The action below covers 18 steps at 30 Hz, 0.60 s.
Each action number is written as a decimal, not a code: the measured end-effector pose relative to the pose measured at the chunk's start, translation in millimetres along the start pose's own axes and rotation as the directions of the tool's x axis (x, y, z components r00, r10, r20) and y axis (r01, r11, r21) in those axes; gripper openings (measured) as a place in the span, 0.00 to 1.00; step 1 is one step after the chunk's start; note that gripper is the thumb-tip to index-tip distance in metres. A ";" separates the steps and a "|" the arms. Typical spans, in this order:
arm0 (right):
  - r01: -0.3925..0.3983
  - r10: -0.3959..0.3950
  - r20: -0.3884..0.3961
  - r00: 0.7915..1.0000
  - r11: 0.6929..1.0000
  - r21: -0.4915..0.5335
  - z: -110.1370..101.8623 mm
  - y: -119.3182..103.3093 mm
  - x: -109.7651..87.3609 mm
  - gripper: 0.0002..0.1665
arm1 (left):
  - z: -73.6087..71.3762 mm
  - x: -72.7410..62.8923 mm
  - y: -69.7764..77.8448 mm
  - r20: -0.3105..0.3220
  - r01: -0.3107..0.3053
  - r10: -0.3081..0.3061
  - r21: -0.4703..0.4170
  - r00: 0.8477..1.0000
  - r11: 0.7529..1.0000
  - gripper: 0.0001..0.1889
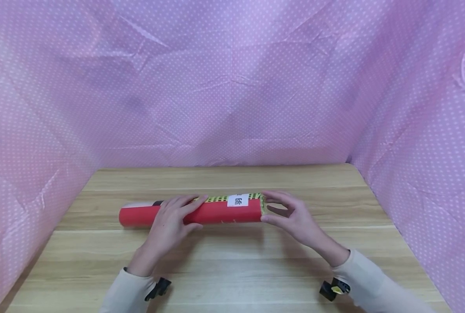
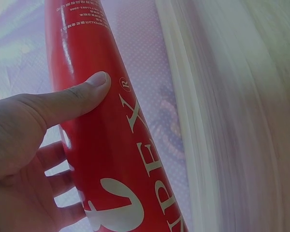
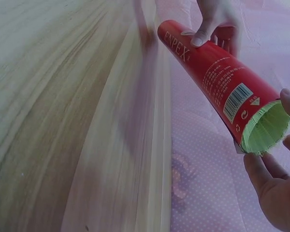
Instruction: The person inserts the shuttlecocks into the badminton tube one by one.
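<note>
A long red ENPEX shuttlecock tube [image 1: 217,216] lies sideways before me, slightly above the wooden table. My left hand [image 1: 167,226] grips it left of the middle; in the left wrist view the thumb [image 2: 87,94] lies across the red surface, with the other fingers behind. At the tube's right end, my right hand [image 1: 297,217] holds the rim between thumb and fingers. The right wrist view shows this end uncapped, with a pale green ribbed skirt [image 3: 268,128] like a shuttlecock's inside. A barcode [image 3: 238,101] is printed near that end.
The wood-grain table [image 1: 232,269] stretches beneath both hands. Pink cloth with white dots [image 1: 232,108] hangs along its back and both sides. Black wrist mounts [image 1: 158,289] sit at the cuffs of the pale sleeves [image 1: 373,278].
</note>
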State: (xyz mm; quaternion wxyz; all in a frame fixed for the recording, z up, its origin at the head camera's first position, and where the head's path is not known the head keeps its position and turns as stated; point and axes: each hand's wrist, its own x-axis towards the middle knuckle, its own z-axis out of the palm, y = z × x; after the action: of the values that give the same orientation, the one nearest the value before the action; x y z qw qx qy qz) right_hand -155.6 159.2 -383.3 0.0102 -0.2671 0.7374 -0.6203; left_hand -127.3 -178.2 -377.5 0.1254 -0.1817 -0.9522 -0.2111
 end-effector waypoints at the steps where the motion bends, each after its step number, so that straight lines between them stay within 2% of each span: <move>1: 0.002 -0.002 0.002 1.000 1.000 -0.003 -0.1 -0.2 0.2 0.36 | -0.2 -0.2 -0.2 0.000 0.002 -0.002 -0.001 1.000 1.000 0.46; 11: -0.038 0.038 0.006 0.999 0.999 -0.025 -5.4 -0.4 -3.1 0.35 | -1.6 -1.8 -4.0 0.001 0.008 -0.008 -0.006 1.000 1.000 0.46; 18: -0.032 0.032 0.004 0.999 0.999 -0.024 -5.9 -1.0 -2.8 0.36 | -0.6 -0.7 -3.6 0.010 0.007 -0.007 -0.009 1.000 1.000 0.47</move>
State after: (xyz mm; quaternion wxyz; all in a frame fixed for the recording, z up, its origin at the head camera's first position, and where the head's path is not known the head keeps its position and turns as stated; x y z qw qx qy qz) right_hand -154.9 165.6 -381.9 0.0187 -0.2568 0.7488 -0.6107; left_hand -128.0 -181.7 -378.5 0.1191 -0.1800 -0.9525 -0.2148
